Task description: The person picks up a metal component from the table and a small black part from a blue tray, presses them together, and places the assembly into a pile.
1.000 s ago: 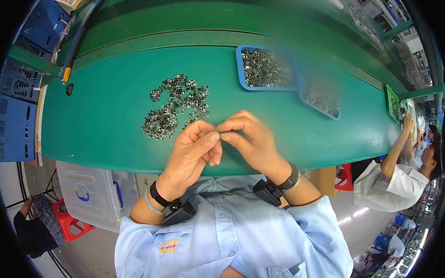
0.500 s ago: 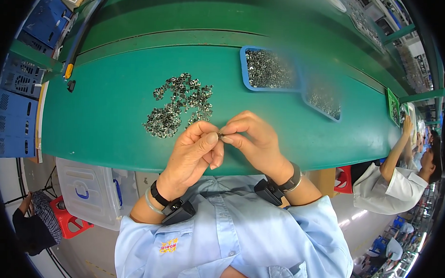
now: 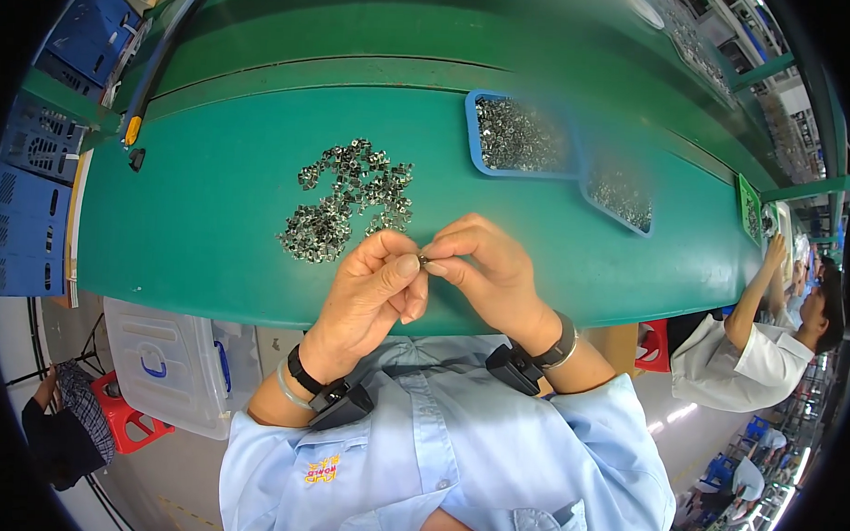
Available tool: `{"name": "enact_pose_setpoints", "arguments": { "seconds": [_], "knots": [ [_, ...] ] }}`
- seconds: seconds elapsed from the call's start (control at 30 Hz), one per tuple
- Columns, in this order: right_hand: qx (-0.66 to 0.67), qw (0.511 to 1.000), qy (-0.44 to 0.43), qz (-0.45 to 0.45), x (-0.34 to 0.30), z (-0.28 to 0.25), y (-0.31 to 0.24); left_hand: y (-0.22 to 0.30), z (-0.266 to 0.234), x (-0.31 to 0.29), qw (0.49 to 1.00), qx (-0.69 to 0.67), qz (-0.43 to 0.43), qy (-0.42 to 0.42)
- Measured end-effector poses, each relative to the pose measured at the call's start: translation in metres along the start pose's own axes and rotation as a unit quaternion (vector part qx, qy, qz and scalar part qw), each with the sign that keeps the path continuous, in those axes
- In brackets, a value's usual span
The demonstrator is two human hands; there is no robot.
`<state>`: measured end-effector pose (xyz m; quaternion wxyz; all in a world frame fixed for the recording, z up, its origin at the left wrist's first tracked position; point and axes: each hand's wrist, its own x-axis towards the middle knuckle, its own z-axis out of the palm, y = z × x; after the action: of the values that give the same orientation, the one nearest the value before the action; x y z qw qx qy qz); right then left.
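Observation:
My left hand and my right hand meet at the near edge of the green table. Thumb and forefinger of each are pinched on one tiny dark metal part, mostly covered by the fingertips. Just beyond my left hand lies a loose pile of small shiny metal parts, spread out on the tabletop. Farther off to the right stands a blue tray filled with similar small parts. A second blue tray with parts adjoins it, partly blurred.
A yellow-tipped tool lies at the table's far left. Blue crates stand beyond the left edge, and a clear lidded box sits below. On the right, a co-worker reaches toward a green tray.
Both hands keep the same pinch on the small part, with barely any movement. The view has shifted slightly, so the pile and trays appear a little farther right.

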<state>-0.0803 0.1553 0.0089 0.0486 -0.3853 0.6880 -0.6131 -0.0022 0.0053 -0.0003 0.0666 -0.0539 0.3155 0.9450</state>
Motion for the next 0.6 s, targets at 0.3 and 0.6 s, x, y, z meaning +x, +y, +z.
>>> {"name": "enact_pose_setpoints", "arguments": {
  "seconds": [0.3, 0.6],
  "knots": [
    [-0.001, 1.000, -0.007, -0.009, -0.0012, 0.0049, -0.0023, 0.0038, -0.0011, -0.0045, 1.000, -0.005, 0.001, 0.007],
    [-0.013, 1.000, -0.012, -0.023, -0.0008, 0.0085, -0.0064, 0.0090, -0.0002, -0.0079, 0.999, 0.028, 0.003, 0.021]
  ]
}}
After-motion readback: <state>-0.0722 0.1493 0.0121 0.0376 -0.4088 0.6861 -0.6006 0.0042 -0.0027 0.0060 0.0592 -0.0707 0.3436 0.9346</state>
